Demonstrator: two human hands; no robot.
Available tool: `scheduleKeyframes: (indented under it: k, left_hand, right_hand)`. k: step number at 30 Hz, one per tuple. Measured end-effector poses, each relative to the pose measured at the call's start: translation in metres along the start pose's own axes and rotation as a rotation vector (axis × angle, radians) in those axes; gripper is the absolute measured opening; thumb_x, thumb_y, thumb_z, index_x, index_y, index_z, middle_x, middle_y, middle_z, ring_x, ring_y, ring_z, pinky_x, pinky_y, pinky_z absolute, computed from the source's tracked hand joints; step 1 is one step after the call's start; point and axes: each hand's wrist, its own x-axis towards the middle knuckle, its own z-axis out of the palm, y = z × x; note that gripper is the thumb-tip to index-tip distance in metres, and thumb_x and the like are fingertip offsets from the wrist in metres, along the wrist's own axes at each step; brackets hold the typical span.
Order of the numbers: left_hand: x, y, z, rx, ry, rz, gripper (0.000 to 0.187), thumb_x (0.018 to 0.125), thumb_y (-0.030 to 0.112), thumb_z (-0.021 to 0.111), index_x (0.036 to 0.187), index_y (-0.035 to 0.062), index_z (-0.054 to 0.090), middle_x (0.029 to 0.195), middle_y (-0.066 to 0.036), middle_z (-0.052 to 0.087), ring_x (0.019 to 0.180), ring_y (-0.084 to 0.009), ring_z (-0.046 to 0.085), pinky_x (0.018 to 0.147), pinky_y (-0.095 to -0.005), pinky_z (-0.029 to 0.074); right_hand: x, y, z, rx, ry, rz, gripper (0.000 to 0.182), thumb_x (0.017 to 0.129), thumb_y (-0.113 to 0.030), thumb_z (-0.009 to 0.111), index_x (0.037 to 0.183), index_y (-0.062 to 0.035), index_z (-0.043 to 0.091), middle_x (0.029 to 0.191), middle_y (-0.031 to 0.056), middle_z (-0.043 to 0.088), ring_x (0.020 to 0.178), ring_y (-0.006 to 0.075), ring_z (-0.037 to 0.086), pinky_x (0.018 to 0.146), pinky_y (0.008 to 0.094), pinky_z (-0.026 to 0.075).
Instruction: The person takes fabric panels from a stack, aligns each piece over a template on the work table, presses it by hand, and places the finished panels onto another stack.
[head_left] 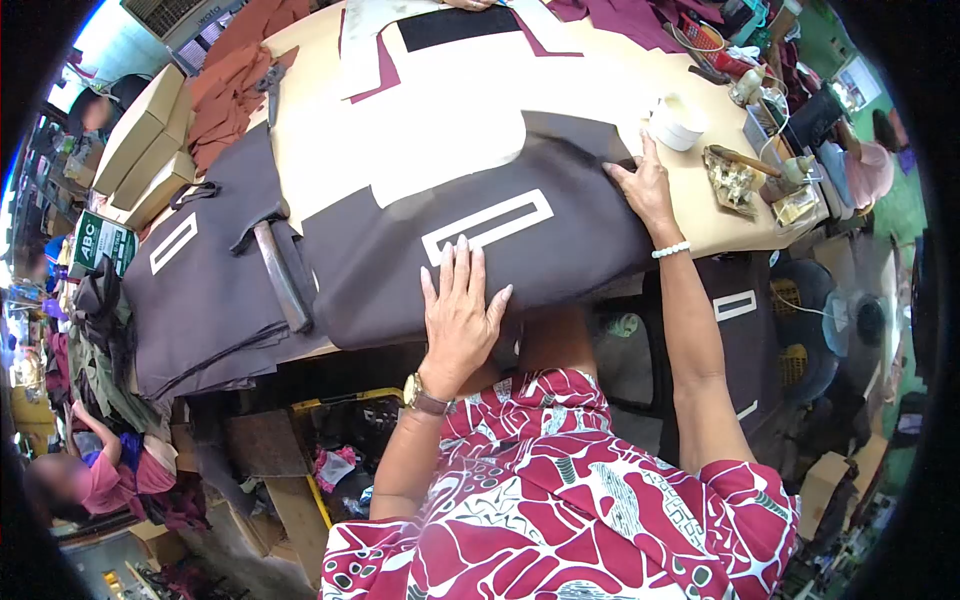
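A dark brown panel of leather or cloth [570, 235] lies on the table before me, its front edge hanging over. On it is a white rectangular strip frame [485, 228]. My left hand [460, 310] rests flat on the panel, fingers spread, with the fingertips at the frame's lower edge. At the panel's right edge, my right hand [645, 190] has its thumb and index finger apart. The index finger points toward a white tape roll [677, 122], close beside it. Left of the panel, a hammer [275, 265] lies on a stack of similar dark panels [210, 260].
The cream table [450, 90] also carries rust-coloured cloth [235, 85], a second hammer [270, 90] and a brush over a crusted pot [735, 175]. Cardboard boxes [145, 140] stand at left. Another dark panel [740, 340] hangs at right. Other people sit at both sides.
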Motion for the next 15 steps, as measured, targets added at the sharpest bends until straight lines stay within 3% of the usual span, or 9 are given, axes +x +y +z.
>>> scheduleKeyframes:
  k: [9, 15]
  left_hand:
    - [0.017, -0.053, -0.017, 0.057, -0.108, 0.076, 0.056, 0.092, 0.037, 0.045, 0.137, 0.0042, 0.035, 0.145, -0.014, 0.028, 0.136, -0.0275, 0.024, 0.109, -0.0489, 0.015]
    - [0.022, -0.064, -0.026, 0.021, -0.110, 0.128, 0.057, 0.091, 0.035, 0.049, 0.138, 0.0059, 0.035, 0.145, -0.014, 0.029, 0.136, -0.0290, 0.023, 0.109, -0.0494, 0.016]
  right_hand:
    - [-0.026, -0.021, 0.016, -0.117, 0.021, 0.079, 0.080, 0.069, -0.016, 0.073, 0.135, -0.0004, 0.030, 0.102, 0.0277, 0.061, 0.097, 0.0394, 0.060, 0.086, 0.0406, 0.047]
    - [-0.011, 0.009, 0.008, -0.104, 0.112, 0.075, 0.071, 0.074, -0.009, 0.065, 0.135, -0.0006, 0.030, 0.100, 0.0269, 0.061, 0.095, 0.0405, 0.060, 0.086, 0.0417, 0.046]
